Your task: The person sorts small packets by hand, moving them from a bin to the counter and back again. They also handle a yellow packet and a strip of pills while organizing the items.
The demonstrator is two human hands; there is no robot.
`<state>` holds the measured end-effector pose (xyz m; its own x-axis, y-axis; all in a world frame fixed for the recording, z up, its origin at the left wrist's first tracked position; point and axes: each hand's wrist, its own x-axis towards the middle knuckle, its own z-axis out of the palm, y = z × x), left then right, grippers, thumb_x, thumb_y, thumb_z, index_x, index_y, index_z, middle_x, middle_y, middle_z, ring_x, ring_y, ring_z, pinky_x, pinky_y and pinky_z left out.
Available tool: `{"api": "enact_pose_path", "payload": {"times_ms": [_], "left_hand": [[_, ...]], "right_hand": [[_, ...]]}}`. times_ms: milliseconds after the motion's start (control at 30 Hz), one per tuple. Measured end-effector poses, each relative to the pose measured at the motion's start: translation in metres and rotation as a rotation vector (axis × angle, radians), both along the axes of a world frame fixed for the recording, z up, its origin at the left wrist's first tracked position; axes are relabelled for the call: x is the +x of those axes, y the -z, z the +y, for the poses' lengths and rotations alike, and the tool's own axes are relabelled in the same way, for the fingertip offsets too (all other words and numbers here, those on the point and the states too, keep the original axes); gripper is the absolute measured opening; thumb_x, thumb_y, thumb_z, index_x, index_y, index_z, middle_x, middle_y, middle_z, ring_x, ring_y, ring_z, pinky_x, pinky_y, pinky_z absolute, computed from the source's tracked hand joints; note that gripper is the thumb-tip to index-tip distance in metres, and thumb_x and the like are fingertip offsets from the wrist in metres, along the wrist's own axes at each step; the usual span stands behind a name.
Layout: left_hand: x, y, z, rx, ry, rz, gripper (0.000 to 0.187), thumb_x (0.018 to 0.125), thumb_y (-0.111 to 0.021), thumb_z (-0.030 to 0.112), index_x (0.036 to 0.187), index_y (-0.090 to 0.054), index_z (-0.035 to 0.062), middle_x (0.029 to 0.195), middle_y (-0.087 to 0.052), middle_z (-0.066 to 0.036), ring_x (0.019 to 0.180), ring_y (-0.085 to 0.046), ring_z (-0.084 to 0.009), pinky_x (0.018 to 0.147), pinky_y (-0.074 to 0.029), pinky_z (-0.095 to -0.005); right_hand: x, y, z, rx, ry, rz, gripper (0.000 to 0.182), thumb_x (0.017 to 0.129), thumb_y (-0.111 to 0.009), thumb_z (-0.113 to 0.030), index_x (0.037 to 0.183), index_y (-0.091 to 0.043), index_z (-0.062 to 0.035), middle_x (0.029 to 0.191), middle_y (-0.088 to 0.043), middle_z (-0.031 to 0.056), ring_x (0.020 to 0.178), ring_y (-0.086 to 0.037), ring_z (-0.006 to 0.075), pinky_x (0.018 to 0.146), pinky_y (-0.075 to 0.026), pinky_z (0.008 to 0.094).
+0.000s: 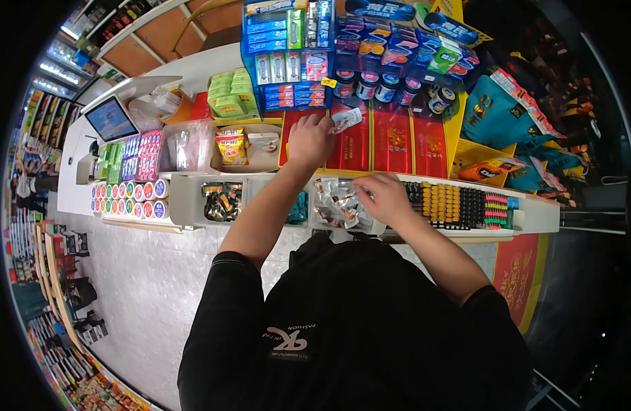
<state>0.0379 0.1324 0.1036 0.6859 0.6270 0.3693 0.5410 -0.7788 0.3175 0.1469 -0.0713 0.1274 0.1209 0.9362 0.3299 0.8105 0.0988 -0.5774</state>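
My left hand [311, 142] is over the red boxes at the front of the counter. Its fingers are closed on the edge of a small white and light-blue packet [347, 120]. Lower and to the right, my right hand [386, 196] reaches over a clear bin of silver-wrapped packets [339, 204]. Its thumb and fingers look apart, with the fingertips at the packets along the bin's right side. Flat red boxes [390, 140] with gold print lie just beyond both hands.
A blue gum rack [288, 58] stands behind my left hand. Bins of dark-wrapped sweets [223, 201] and teal packets [298, 208] sit left of the silver ones. Rows of yellow and black items [440, 204] are to the right. Teal bags [500, 109] crowd the far right.
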Motion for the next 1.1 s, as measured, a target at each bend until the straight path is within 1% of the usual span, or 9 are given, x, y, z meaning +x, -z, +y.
{"api": "enact_pose_path", "payload": {"times_ms": [133, 233, 400, 533, 567, 700, 767, 933, 1100], "left_hand": [[-0.009, -0.026, -0.014, 0.017, 0.137, -0.131, 0.017, 0.076, -0.068, 0.017, 0.093, -0.064, 0.0140, 0.090, -0.063, -0.005, 0.089, -0.060, -0.0288, 0.075, -0.047, -0.0430], [-0.031, -0.062, -0.041, -0.041, 0.346, -0.357, 0.022, 0.071, -0.076, 0.007, 0.089, -0.063, 0.0056, 0.080, -0.061, -0.009, 0.078, -0.059, -0.0304, 0.069, -0.045, -0.0395], [-0.079, -0.015, -0.099, -0.294, 0.515, -0.263, 0.029, 0.073, -0.072, 0.006, 0.101, -0.066, 0.0084, 0.085, -0.066, -0.011, 0.079, -0.065, -0.0306, 0.069, -0.052, -0.0399], [-0.097, 0.078, -0.123, -0.296, 0.385, -0.112, 0.027, 0.076, -0.067, 0.011, 0.103, -0.065, 0.0117, 0.094, -0.066, -0.007, 0.084, -0.065, -0.0291, 0.072, -0.052, -0.0400], [-0.099, 0.094, -0.128, -0.288, 0.318, -0.003, 0.028, 0.076, -0.067, 0.011, 0.104, -0.064, 0.0118, 0.100, -0.066, -0.008, 0.088, -0.065, -0.0292, 0.074, -0.052, -0.0410], [-0.097, 0.109, -0.131, -0.187, 0.215, 0.216, 0.029, 0.077, -0.066, 0.017, 0.106, -0.063, 0.0141, 0.106, -0.064, -0.006, 0.097, -0.062, -0.0274, 0.081, -0.049, -0.0420], [-0.098, 0.112, -0.131, -0.176, 0.210, 0.234, 0.031, 0.077, -0.067, 0.021, 0.107, -0.062, 0.0151, 0.106, -0.062, -0.005, 0.102, -0.059, -0.0262, 0.086, -0.046, -0.0425], [-0.104, 0.078, -0.133, -0.262, 0.225, 0.083, 0.029, 0.076, -0.070, 0.022, 0.104, -0.064, 0.0140, 0.100, -0.062, -0.006, 0.096, -0.060, -0.0280, 0.083, -0.045, -0.0420], [-0.115, 0.034, -0.107, -0.195, 0.144, -0.190, 0.023, 0.072, -0.072, 0.010, 0.094, -0.063, 0.0113, 0.092, -0.062, -0.008, 0.085, -0.058, -0.0304, 0.075, -0.044, -0.0415]], "right_hand": [[0.000, 0.008, -0.004, 0.067, 0.145, -0.061, 0.022, 0.082, -0.065, -0.014, 0.103, -0.067, -0.0090, 0.097, -0.068, 0.0127, 0.089, -0.065, 0.0328, 0.081, -0.050, 0.0426], [0.019, -0.006, -0.008, 0.071, 0.311, 0.145, 0.024, 0.081, -0.065, -0.010, 0.105, -0.066, -0.0046, 0.097, -0.067, 0.0163, 0.092, -0.064, 0.0355, 0.083, -0.050, 0.0423], [0.058, -0.009, 0.005, 0.073, 0.376, 0.197, 0.026, 0.082, -0.065, -0.010, 0.107, -0.065, -0.0036, 0.099, -0.067, 0.0150, 0.093, -0.064, 0.0350, 0.085, -0.050, 0.0423], [0.065, -0.005, 0.046, 0.051, 0.252, -0.080, 0.029, 0.082, -0.065, -0.013, 0.110, -0.064, -0.0044, 0.108, -0.065, 0.0141, 0.100, -0.063, 0.0326, 0.087, -0.049, 0.0429], [0.064, -0.002, 0.060, -0.045, 0.198, -0.118, 0.035, 0.083, -0.066, -0.015, 0.117, -0.063, -0.0072, 0.119, -0.062, 0.0123, 0.111, -0.057, 0.0317, 0.093, -0.047, 0.0432], [0.046, 0.017, 0.108, -0.073, 0.172, -0.284, 0.037, 0.084, -0.064, -0.016, 0.120, -0.062, -0.0098, 0.121, -0.061, 0.0106, 0.116, -0.054, 0.0298, 0.099, -0.043, 0.0451], [0.044, 0.029, 0.121, -0.016, 0.158, -0.436, 0.036, 0.084, -0.063, -0.017, 0.120, -0.063, -0.0125, 0.121, -0.061, 0.0082, 0.117, -0.054, 0.0271, 0.100, -0.041, 0.0448], [0.048, 0.030, 0.107, -0.136, 0.171, -0.437, 0.030, 0.086, -0.062, -0.020, 0.116, -0.064, -0.0142, 0.113, -0.064, 0.0044, 0.108, -0.057, 0.0245, 0.094, -0.041, 0.0420], [0.068, 0.018, 0.070, -0.108, 0.252, -0.284, 0.025, 0.092, -0.054, -0.022, 0.112, -0.064, -0.0111, 0.097, -0.068, 0.0116, 0.094, -0.063, 0.0301, 0.087, -0.043, 0.0440]]}}
